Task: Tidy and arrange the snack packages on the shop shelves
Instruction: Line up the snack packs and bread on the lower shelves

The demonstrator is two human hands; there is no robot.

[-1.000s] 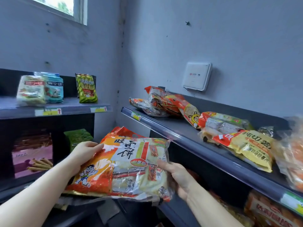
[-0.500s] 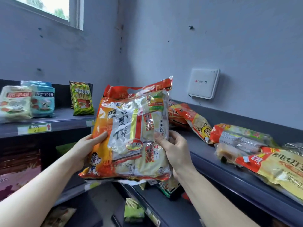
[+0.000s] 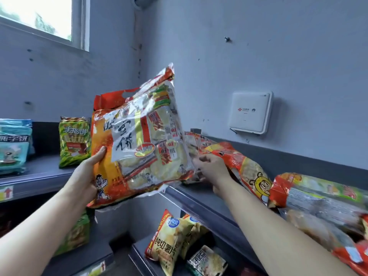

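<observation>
On the left shelf stand blue packs marked 熊字饼 and a green pack marked 手指饼. The left hand grips the left edge of the big orange bag, thumb in front. It holds the bag tilted in the air before the corner; 雪饼 can be read on it. The right hand reaches to the lying packs on the right shelf. Its fingers look curled, but I cannot tell if they grip anything. I judge it is making room there. Next, the bag needs a free place and should be set upright. Below, a yellow pack reads 纯切薯片.
</observation>
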